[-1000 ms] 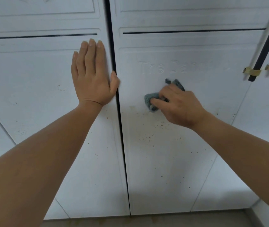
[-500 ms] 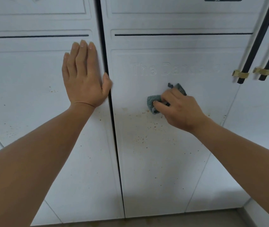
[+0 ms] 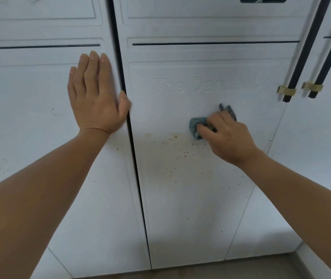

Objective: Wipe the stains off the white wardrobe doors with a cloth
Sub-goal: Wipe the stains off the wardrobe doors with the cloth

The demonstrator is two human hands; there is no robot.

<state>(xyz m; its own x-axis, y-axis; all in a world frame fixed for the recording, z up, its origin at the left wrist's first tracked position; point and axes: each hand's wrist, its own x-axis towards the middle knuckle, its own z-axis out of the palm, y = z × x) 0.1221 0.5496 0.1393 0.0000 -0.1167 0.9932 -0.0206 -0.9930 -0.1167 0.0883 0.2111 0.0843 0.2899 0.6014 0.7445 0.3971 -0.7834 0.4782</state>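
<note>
I count two hands on the white wardrobe. The left hand (image 3: 98, 93) lies flat on the left door (image 3: 29, 117), its four fingers straight and close together, the thumb reaching the dark gap between that door and the middle door (image 3: 190, 208); it holds nothing. The right hand (image 3: 227, 137) has its fingers curled over one grey-green cloth (image 3: 198, 125), which is bunched up and pressed against the middle door just below the embossed lettering (image 3: 180, 86) — a corner of it sticks out above the knuckles. Right under the cloth I see the brown stains (image 3: 172, 154): one smeared band along the top and many small specks scattered down the panel, too many for me to count. A few more specks sit on the left door. A third door (image 3: 322, 148) shows at the right. Two black bar handles (image 3: 305, 53) hang by the seam there — each ends in one brass-coloured fitting (image 3: 286, 91). A strip of floor (image 3: 221, 266) runs along the bottom.
</note>
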